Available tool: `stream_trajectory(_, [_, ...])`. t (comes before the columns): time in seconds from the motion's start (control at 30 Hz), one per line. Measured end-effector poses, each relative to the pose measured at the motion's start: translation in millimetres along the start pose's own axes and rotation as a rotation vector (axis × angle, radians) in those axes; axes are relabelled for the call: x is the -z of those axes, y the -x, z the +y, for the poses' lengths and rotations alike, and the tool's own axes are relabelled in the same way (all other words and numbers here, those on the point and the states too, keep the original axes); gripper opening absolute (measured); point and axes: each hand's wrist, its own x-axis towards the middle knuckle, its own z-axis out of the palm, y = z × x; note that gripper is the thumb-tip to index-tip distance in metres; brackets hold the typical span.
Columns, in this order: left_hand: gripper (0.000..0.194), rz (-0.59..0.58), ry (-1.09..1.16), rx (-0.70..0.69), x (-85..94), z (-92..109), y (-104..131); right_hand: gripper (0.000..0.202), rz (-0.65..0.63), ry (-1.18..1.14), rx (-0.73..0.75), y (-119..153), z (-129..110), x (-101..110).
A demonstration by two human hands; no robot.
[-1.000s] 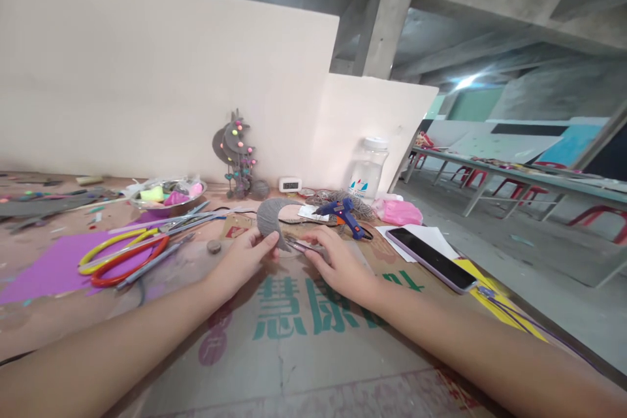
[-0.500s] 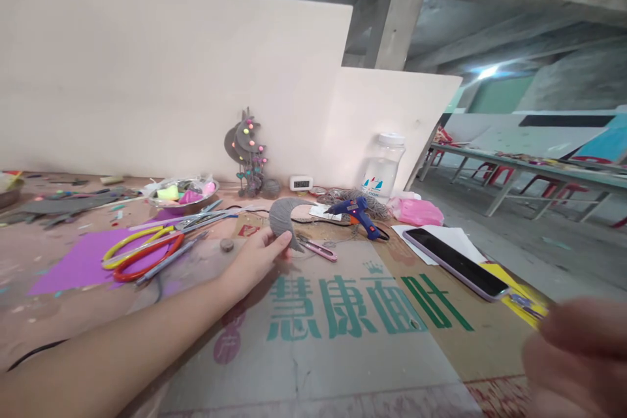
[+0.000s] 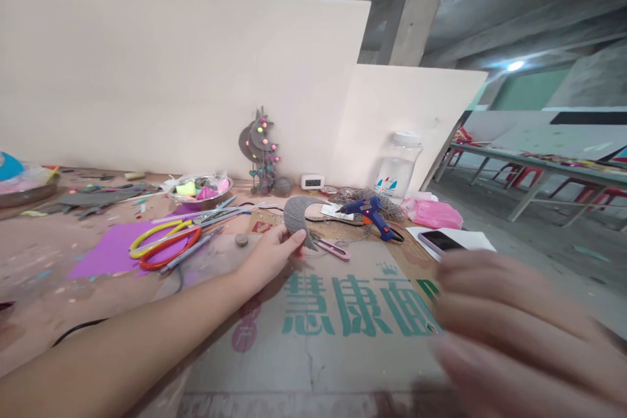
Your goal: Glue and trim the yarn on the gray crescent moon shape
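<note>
A grey yarn-wrapped crescent (image 3: pixel 296 215) is pinched between the thumb and fingers of my left hand (image 3: pixel 279 253), above the cardboard sheet (image 3: pixel 353 366). My right hand (image 3: pixel 514 326) is large and blurred at the lower right, over the cardboard's right part; motion smears its fingers, and whether it holds anything cannot be made out. Just right of the crescent lies a pink cutter (image 3: pixel 334 249). The blue glue gun (image 3: pixel 375 214) rests behind it on the cardboard, beside tangled grey yarn (image 3: pixel 353 196).
Scissors (image 3: pixel 169 238) lie on purple sheet (image 3: pixel 105 251) at left. Behind are a foil bowl (image 3: pixel 198 199), a decorated grey moon (image 3: pixel 259 144), a small clock (image 3: pixel 312 181) and a bottle (image 3: pixel 398 166). Pink plastic (image 3: pixel 434 213) and a phone (image 3: pixel 441 241) lie at right.
My right hand has come in leftward from the lower right edge and now covers part of the phone. The view has shifted slightly left; my left hand still holds the crescent.
</note>
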Motion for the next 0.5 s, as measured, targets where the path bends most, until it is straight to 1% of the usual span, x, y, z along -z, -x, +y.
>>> stream_trajectory(0.03, [0.039,0.007,-0.005,-0.008,0.3,0,0,0.018,-0.134,0.015,0.113,-20,8,-10])
stream_trajectory(0.07, [0.039,0.014,-0.01,-0.016,0.6,1,0,0.021,-0.228,0.023,0.188,-38,16,-21])
stream_trajectory(0.1, [0.038,0.02,-0.013,-0.022,0.7,1,0,0.021,-0.273,0.055,0.18,-53,23,-33])
stream_trajectory(0.13, [0.038,0.025,-0.016,-0.025,0.7,2,0,0.018,-0.278,0.066,0.148,-65,30,-46])
stream_trajectory(0.17, [0.038,0.031,-0.018,-0.026,0.7,2,0,0.016,-0.278,0.044,0.066,-72,35,-57])
stream_trajectory(0.2, [0.038,0.035,-0.02,-0.024,0.6,3,0,0.016,-0.301,0.01,-0.092,-75,40,-68])
stream_trajectory(0.27, [0.037,0.045,-0.022,-0.019,0.2,3,-1,0.016,-0.32,-0.098,-0.363,-73,49,-85])
stream_trajectory(0.3, [0.037,0.051,-0.022,-0.016,0.0,3,-1,0.015,-0.321,-0.146,-0.457,-71,53,-92])
stream_trajectory(0.37, [0.036,0.053,-0.019,-0.008,-0.2,3,-2,0.017,-0.308,-0.239,-0.572,-67,61,-103])
stream_trajectory(0.4, [0.036,0.054,-0.016,-0.004,-0.3,3,-2,0.02,-0.325,-0.287,-0.612,-66,64,-106])
stream_trajectory(0.43, [0.035,0.055,-0.013,0.001,-0.3,3,-2,0.022,-0.338,-0.323,-0.634,-66,67,-109])
stream_trajectory(0.5, [0.034,0.057,-0.005,0.011,-0.3,3,-3,0.024,-0.364,-0.337,-0.634,-67,70,-112])
